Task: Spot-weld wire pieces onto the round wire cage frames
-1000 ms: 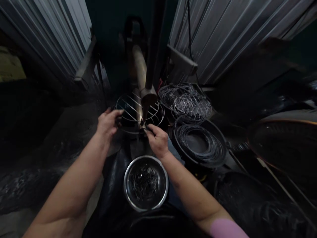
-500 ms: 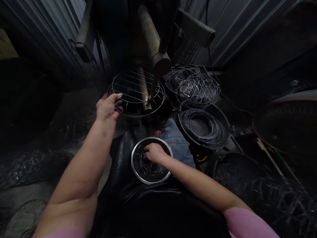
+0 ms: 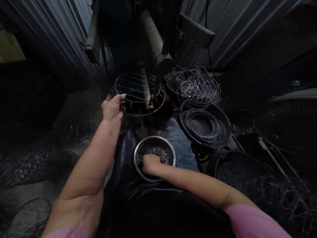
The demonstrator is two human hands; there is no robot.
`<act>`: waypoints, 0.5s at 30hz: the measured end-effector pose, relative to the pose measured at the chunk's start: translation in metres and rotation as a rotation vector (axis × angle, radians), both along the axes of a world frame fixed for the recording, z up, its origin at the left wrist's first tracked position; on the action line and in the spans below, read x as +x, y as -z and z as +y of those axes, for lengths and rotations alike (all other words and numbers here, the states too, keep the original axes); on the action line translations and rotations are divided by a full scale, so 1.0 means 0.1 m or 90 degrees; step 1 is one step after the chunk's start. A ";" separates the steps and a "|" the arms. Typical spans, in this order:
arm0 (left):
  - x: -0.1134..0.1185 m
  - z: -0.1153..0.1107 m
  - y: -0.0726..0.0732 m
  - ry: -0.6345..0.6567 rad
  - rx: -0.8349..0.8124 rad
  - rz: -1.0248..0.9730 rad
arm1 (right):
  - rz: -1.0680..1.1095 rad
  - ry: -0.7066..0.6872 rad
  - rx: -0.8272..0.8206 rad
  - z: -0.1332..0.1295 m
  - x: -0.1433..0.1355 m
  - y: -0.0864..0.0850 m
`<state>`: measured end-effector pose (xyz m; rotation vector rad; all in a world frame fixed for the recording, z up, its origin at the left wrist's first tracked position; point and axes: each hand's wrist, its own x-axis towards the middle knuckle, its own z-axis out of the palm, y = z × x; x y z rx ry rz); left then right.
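Note:
A round wire rack with parallel bars lies level at the metal rods of a machine. My left hand is closed on the left side of its rim, thumb on top. My right hand is inside a steel bowl on my lap, its fingers down and hidden behind the hand. Small thin metal pieces lie in the bowl beyond the hand. A thick rod of the machine ends above the rack, and a lower rod shows through and behind its bars.
Right of the machine are stacked wire racks and a dark basin holding wire rings. Another dark tub stands nearer, with wire pieces around it. A large round basket or fan-like object is at far right.
My right hand has moved toward the near side of the bowl, exposing more metal pieces. The view has shifted a little; my left hand still grips the rack.

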<state>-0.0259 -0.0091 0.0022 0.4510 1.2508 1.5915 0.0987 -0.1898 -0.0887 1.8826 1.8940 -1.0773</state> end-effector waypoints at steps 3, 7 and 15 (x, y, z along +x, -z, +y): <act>0.00 -0.02 -0.01 -0.002 -0.003 0.007 | 0.051 -0.018 -0.026 0.06 0.21 -0.06; -0.01 -0.03 -0.03 0.011 0.001 0.010 | 0.283 0.143 -0.064 0.14 0.52 -0.09; -0.04 -0.02 -0.03 0.027 0.004 0.012 | 0.643 0.520 0.041 0.23 0.99 -0.28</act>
